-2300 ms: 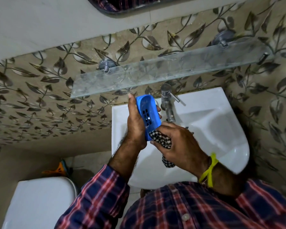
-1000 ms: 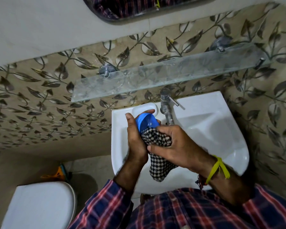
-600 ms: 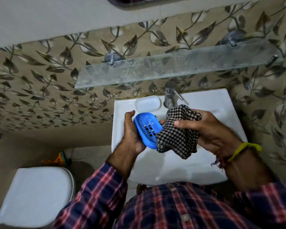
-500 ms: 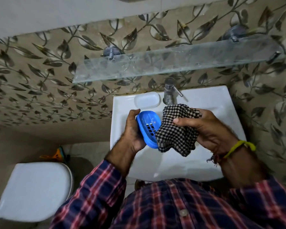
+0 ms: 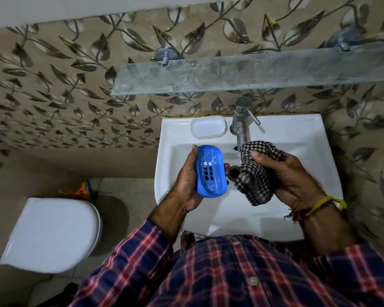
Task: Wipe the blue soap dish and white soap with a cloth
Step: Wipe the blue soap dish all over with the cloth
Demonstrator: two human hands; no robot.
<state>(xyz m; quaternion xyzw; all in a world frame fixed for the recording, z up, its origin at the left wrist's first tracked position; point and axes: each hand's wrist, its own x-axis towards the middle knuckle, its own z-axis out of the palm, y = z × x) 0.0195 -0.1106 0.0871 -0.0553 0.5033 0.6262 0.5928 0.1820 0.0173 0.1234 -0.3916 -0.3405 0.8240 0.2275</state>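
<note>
The dish [image 5: 210, 171] sits tilted in his left hand [image 5: 186, 180], fingers curled round it, above the basin [image 5: 297, 138]. His right hand [image 5: 290, 176] grips the cloth [image 5: 255, 176] just beside. The soap [image 5: 208, 126] lies on the basin's ledge by the tap [image 5: 242, 125].

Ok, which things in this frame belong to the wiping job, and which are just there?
In the job:
blue soap dish, held in the left hand
checked cloth, bunched in the right hand
white soap, on the sink ledge

Just there:
sink
tap
glass shelf
toilet lid
</note>
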